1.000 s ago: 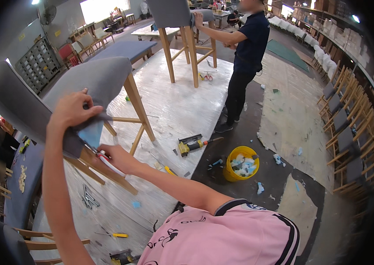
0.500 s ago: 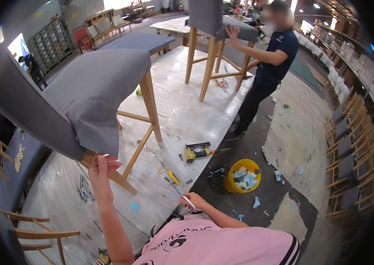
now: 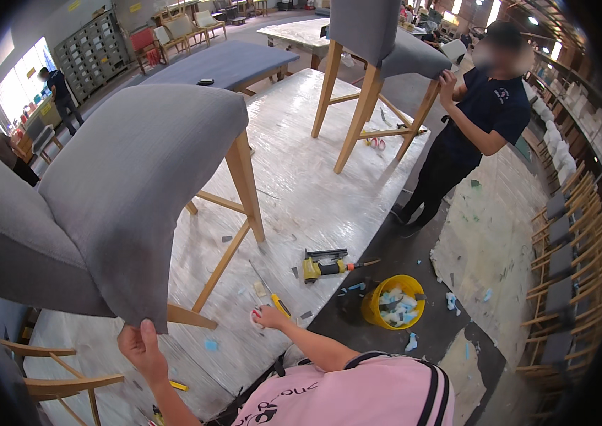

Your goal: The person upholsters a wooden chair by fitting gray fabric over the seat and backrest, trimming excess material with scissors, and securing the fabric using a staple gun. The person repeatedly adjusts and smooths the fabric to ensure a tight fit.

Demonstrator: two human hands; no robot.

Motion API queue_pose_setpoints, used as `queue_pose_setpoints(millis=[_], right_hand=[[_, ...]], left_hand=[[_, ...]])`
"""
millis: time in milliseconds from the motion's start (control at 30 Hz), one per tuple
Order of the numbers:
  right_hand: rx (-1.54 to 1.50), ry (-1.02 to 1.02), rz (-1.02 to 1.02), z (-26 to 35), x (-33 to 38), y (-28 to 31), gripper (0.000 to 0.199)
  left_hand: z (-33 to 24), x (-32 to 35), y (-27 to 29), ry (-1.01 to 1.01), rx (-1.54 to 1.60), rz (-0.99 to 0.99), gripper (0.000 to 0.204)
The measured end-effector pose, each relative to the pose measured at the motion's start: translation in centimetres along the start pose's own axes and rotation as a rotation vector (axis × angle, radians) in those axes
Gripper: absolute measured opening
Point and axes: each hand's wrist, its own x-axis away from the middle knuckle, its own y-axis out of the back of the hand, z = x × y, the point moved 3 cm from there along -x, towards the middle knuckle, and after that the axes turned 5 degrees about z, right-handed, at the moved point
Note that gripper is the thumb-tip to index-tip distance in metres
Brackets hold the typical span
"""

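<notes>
Fingers (image 3: 146, 335) of left hand (image 3: 141, 349) pinch the grey chair (image 3: 130, 184) fabric's lower edge; the chair stands on the table (image 3: 315, 177). Right hand (image 3: 267, 317) rests on the table, clenched around a yellow-handled tool (image 3: 279, 305). 1 nail gun (image 3: 323, 265) lies near.

The grey chair (image 3: 123, 192) fills the near left of the worktable (image 3: 315, 163), its wooden legs (image 3: 244, 184) blocking passage underneath. To their right the tabletop lies open as far as a second chair (image 3: 379, 42) at the far end. A yellow nail gun (image 3: 326, 266) and loose scraps lie near the right edge. Off the table, a yellow bucket (image 3: 394, 302) and another person (image 3: 471, 135) stand on the right floor
</notes>
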Motion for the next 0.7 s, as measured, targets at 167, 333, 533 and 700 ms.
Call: queue_pose_setpoints(millis=[167,333,533,700], right_hand=[[-0.064,-0.016,-0.001,2.8,-0.7,-1.6,0.059],[-0.100,0.150,0.066,3.5,-0.4,1.3,0.054],[0.042,0.475,-0.373,20.3,4.1,20.7,0.043],[-0.076,0.919,-0.781,43.4,21.3,34.1,0.030]], left_hand=[[0.2,-0.6,-0.4,-0.148,-0.167,-0.166,0.040],[-0.1,-2.6,-0.5,-0.025,-0.198,-0.082,0.048],[2.4,-1.5,-1.6,0.014,0.042,-0.157,0.055],[1.7,-0.1,-4.0,-0.071,0.067,-0.065,0.048]])
